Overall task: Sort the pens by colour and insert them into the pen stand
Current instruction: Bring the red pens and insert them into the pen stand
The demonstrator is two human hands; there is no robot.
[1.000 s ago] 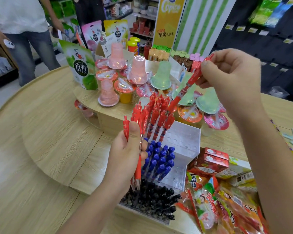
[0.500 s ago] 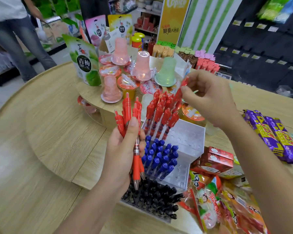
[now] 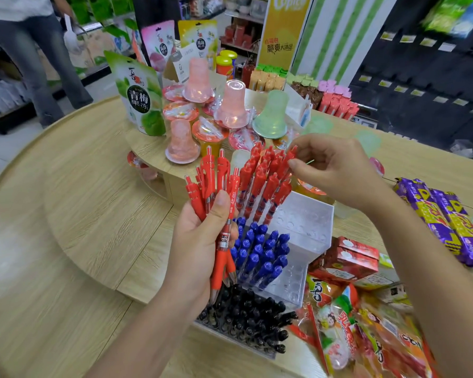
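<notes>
A clear stepped pen stand (image 3: 307,225) sits on the wooden table. Its top tier holds red pens (image 3: 265,184), the middle tier blue pens (image 3: 260,255), the bottom tier black pens (image 3: 251,320). My left hand (image 3: 200,249) grips a bunch of red pens (image 3: 216,192), upright, in front of the stand's left side. My right hand (image 3: 331,167) pinches the cap end of one red pen (image 3: 287,162) that stands at the right end of the red row in the top tier. The right part of the top and middle tiers shows bare holes.
Jelly cups (image 3: 231,105) and a green snack bag (image 3: 139,96) stand on a raised wooden shelf behind the stand. Red boxes (image 3: 347,257), snack packets (image 3: 366,331) and purple bars (image 3: 443,222) lie to the right. A person (image 3: 36,50) stands at the far left.
My right hand has brought its red pen down from high above the stand into the red row on the top tier. My left hand has raised its bunch slightly.
</notes>
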